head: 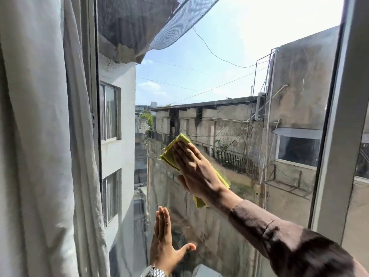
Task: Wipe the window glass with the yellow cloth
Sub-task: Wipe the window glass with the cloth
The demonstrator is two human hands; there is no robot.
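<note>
Cloth: the yellow cloth (169,154) lies flat on the glass near mid-pane, folded, its corners showing at 11 o'clock and 5 o'clock of the hand that covers it.
Right hand: the right hand (196,168) presses the cloth to the pane with the palm flat and fingers straight and together, pointing to 11 o'clock; it pins the cloth rather than gripping it.
Right sleeve: a dark brown sleeve (279,234) runs from the wrist down to the 5 o'clock corner of the view.
Left hand: the left hand (162,240) is open and bare, flat against the glass at 7 o'clock of the cloth, fingers up at 12 o'clock, thumb spread toward 3 o'clock; it holds nothing.
Watch: a metal watch (153,272) sits on the left wrist at the bottom edge.
Glass: the glass (219,76) shows hazy streaks low down, around and below both hands.
Frame: a pale frame (343,116) stands at 3 o'clock of the pane.
Curtain: a white curtain (40,136) hangs at 9 o'clock, beside the pane.
Outside: weathered buildings (229,124), sagging wires and bright sky.
</note>
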